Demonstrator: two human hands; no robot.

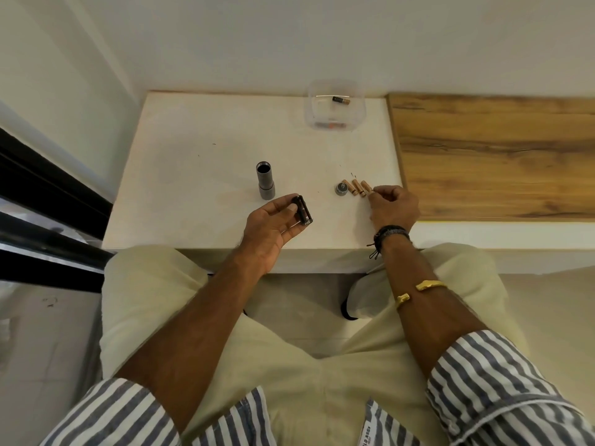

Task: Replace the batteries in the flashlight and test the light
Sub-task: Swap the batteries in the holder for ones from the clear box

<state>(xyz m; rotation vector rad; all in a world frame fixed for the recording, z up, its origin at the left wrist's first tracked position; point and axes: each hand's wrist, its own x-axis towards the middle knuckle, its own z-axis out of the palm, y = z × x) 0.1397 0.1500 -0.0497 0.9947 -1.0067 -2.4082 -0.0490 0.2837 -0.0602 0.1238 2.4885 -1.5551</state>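
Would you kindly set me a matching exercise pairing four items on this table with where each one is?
Things:
1 flashlight body
2 battery holder
3 tail cap
4 black-and-copper battery

Places:
A in the clear container
B in the left hand
C standing upright on the white table
D sitting beside three tan batteries

Pairs: 1-C, 2-B, 3-D, 4-A.
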